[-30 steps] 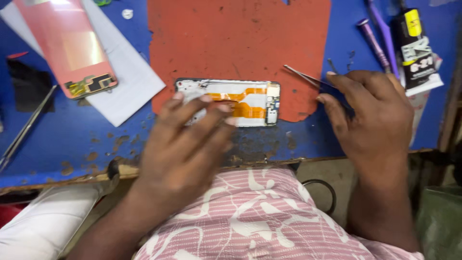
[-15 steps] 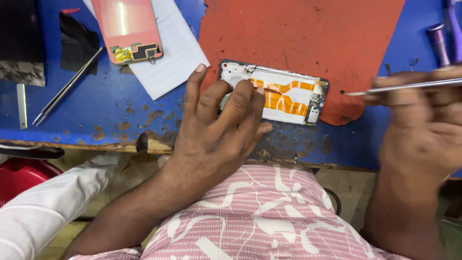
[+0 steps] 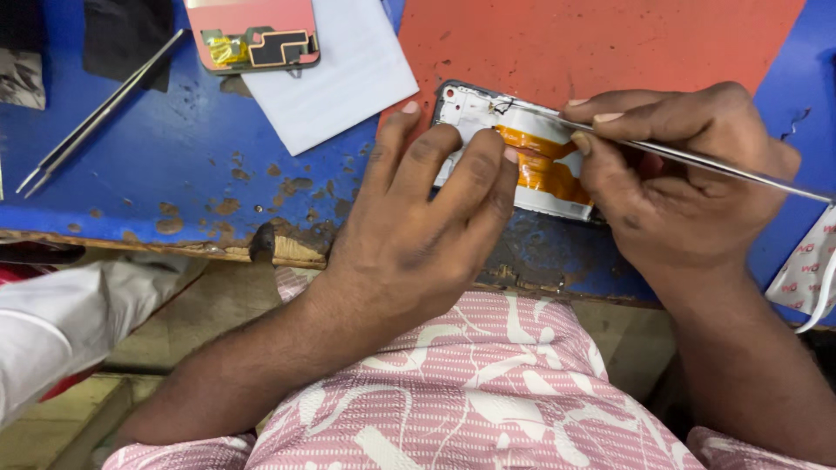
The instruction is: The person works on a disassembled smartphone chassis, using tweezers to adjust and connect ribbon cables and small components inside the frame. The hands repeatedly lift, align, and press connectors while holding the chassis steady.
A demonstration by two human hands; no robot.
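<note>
opened phone [image 3: 475, 117] under left hand [image 3: 427, 226], tweezers [image 3: 697, 161] in right hand [image 3: 688, 183]

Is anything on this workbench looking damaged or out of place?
Yes. The blue table top is worn: paint has flaked off in brown spots, and its front edge is chipped down to bare wood near the left hand. The opened phone and the tweezers in the right hand look normal.
</note>
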